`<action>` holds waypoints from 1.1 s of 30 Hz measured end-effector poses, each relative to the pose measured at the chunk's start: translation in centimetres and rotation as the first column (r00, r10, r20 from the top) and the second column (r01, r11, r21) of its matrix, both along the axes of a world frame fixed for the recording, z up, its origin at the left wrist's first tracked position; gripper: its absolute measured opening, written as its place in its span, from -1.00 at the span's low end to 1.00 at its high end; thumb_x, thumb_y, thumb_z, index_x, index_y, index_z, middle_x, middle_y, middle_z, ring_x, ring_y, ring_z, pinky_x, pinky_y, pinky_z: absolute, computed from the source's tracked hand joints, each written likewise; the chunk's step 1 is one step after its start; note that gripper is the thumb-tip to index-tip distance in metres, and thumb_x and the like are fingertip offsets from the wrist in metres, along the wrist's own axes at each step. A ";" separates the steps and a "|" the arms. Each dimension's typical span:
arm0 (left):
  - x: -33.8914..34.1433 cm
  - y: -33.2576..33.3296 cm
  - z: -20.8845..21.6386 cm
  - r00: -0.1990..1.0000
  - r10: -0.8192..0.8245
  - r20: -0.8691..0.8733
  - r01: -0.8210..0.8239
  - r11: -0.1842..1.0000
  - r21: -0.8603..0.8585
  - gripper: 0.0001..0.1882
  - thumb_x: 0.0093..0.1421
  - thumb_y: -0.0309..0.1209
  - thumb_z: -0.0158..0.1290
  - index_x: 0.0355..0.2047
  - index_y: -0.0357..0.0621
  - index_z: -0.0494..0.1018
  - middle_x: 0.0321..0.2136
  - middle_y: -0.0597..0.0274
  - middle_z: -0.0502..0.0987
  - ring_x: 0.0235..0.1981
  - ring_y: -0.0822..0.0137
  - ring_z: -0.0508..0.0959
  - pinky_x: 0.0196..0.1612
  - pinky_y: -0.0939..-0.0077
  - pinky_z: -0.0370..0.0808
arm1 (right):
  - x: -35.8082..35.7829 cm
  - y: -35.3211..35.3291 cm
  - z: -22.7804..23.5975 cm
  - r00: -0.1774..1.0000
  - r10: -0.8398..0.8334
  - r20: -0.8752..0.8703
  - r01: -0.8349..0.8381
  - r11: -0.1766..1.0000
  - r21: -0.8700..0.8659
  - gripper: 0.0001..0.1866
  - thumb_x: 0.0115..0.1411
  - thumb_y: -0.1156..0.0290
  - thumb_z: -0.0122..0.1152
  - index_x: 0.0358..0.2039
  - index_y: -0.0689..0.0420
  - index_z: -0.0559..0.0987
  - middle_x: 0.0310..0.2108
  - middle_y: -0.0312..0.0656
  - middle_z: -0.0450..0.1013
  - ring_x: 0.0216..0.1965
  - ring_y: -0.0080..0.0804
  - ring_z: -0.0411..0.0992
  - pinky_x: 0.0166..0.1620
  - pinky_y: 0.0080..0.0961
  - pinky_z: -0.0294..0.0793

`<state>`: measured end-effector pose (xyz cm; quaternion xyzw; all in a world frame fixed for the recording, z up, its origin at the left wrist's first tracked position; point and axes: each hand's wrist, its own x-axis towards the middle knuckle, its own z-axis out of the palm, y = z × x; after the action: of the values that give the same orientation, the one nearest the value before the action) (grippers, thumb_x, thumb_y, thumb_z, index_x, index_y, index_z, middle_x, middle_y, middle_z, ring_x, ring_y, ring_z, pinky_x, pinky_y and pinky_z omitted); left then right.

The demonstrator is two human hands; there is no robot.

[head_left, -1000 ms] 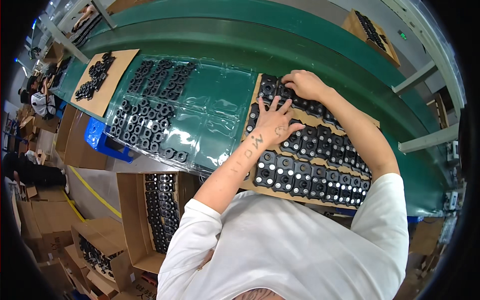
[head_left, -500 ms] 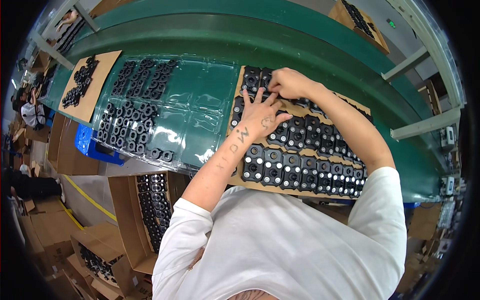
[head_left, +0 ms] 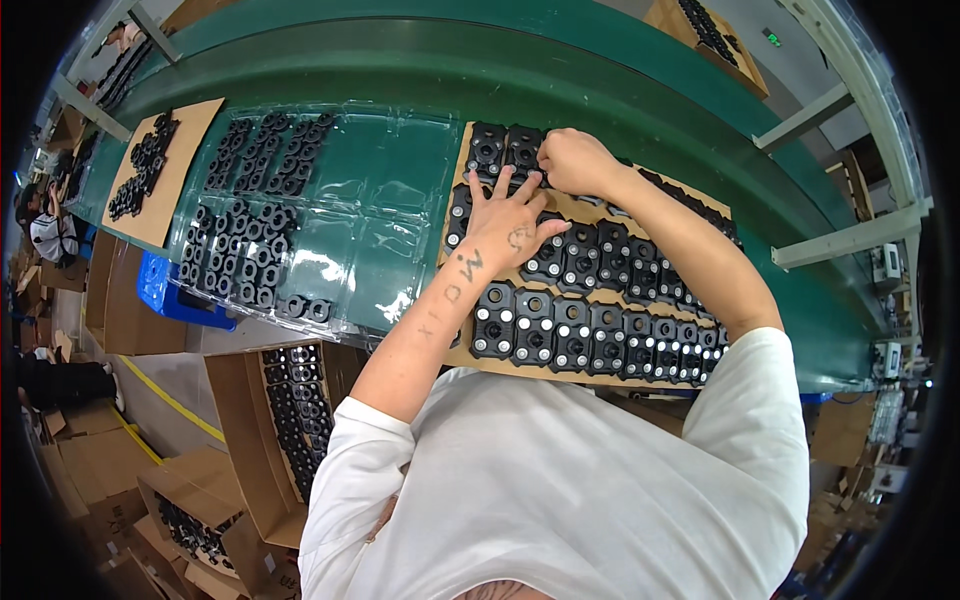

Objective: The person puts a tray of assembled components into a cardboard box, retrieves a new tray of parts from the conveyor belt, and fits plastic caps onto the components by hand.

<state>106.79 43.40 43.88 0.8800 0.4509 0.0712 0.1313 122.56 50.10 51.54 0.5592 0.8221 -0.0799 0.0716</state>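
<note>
My left hand (head_left: 506,222) lies with fingers spread over the black plastic parts, its fingertips on the lower edge of the top row. My right hand (head_left: 580,163) is closed, its fingertips pressed at the right side of a black plastic part (head_left: 524,146) in that row. Whatever its fingers pinch is hidden behind them. Rows of these black parts with silver round studs, such as one in the near row (head_left: 535,330), lie on a brown cardboard sheet (head_left: 458,354). Both forearms cover some of the middle and far rows.
Left on the green conveyor belt (head_left: 400,60), a clear plastic sheet (head_left: 385,240) carries black ring-shaped pieces (head_left: 238,250). Beyond lies a cardboard piece (head_left: 190,160) with more black parts. Below stand a blue stool (head_left: 165,290) and an open carton (head_left: 235,420). Metal posts (head_left: 850,235) rise at right.
My view has shifted slightly, so the scene sits a little further left. My right fingers have moved slightly right along the top row, exposing more of the second part. My left hand stays spread there.
</note>
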 end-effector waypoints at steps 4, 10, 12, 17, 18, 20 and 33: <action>0.0 -0.1 -1.1 0.999 0.003 0.054 -0.005 1.000 0.027 -0.26 0.39 0.28 -0.29 0.21 -0.02 0.44 0.41 0.20 0.24 0.44 -0.24 0.09 0.34 -0.63 -0.18 | 0.8 1.1 -0.5 0.999 -0.014 -0.052 0.015 1.000 0.003 -0.73 0.11 0.50 0.24 -0.16 0.22 0.70 -0.21 -0.13 0.58 -0.22 -0.08 0.54 -0.11 -0.23 0.54; -0.5 -0.4 -0.9 0.999 -0.004 0.043 0.003 1.000 0.005 -0.26 0.40 0.28 -0.30 0.22 -0.02 0.43 0.42 0.20 0.21 0.45 -0.24 0.07 0.34 -0.63 -0.17 | 0.3 1.9 -2.5 0.973 0.131 -0.192 -0.123 0.991 0.049 -0.59 0.08 0.48 0.29 -0.01 0.17 0.66 -0.16 -0.12 0.57 -0.13 -0.07 0.54 -0.02 -0.22 0.53; -0.4 -0.4 -0.9 1.000 -0.003 0.023 0.003 1.000 -0.014 -0.26 0.40 0.29 -0.32 0.24 -0.01 0.41 0.43 0.21 0.20 0.46 -0.24 0.06 0.35 -0.63 -0.14 | 0.3 2.2 -2.8 0.967 0.167 -0.190 -0.165 0.986 0.029 -0.56 0.07 0.47 0.30 0.03 0.16 0.65 -0.15 -0.11 0.57 -0.10 -0.06 0.54 0.01 -0.22 0.53; -0.7 -0.3 -1.7 0.989 0.043 0.142 -0.048 0.998 0.034 -0.27 0.38 0.26 -0.23 0.15 -0.10 0.50 0.38 0.18 0.27 0.43 -0.25 0.11 0.33 -0.64 -0.22 | 0.0 3.3 -2.6 0.939 0.302 -0.167 -0.301 0.953 0.027 -0.52 0.04 0.52 0.32 0.04 0.14 0.64 -0.15 -0.12 0.52 -0.07 -0.09 0.50 0.01 -0.25 0.50; -1.5 -0.6 -2.0 0.989 0.051 0.138 -0.056 0.998 0.034 -0.27 0.37 0.26 -0.22 0.14 -0.10 0.51 0.38 0.18 0.28 0.43 -0.25 0.11 0.33 -0.64 -0.22 | -1.0 2.9 -2.7 0.933 0.307 -0.190 -0.306 0.951 0.035 -0.51 0.02 0.53 0.33 0.04 0.14 0.64 -0.18 -0.12 0.50 -0.09 -0.10 0.49 -0.01 -0.26 0.50; -2.8 -1.0 -1.9 0.994 0.061 0.088 -0.067 0.995 0.073 -0.28 0.37 0.26 -0.22 0.16 -0.04 0.48 0.38 0.19 0.27 0.42 -0.23 0.12 0.32 -0.65 -0.17 | -2.5 2.6 -1.9 0.938 0.312 -0.154 -0.314 0.949 0.013 -0.52 0.04 0.51 0.32 0.04 0.12 0.65 -0.15 -0.13 0.50 -0.06 -0.10 0.48 0.02 -0.26 0.49; 0.6 -2.8 -12.4 0.751 0.080 0.656 -0.245 0.956 0.163 -0.31 0.34 0.20 -0.14 0.22 -0.03 0.44 0.31 0.14 0.37 0.39 -0.11 0.20 0.40 -0.44 -0.13 | -31.8 -1.4 -0.5 0.776 0.555 -0.298 -0.493 0.830 0.261 -0.71 0.27 0.29 0.21 -0.06 0.12 0.67 -0.09 -0.06 0.54 -0.07 -0.03 0.53 -0.01 -0.21 0.53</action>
<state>107.40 40.57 31.52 0.7684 0.4420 0.4329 0.1640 90.77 48.66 51.04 0.2867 0.9477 -0.0887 -0.1089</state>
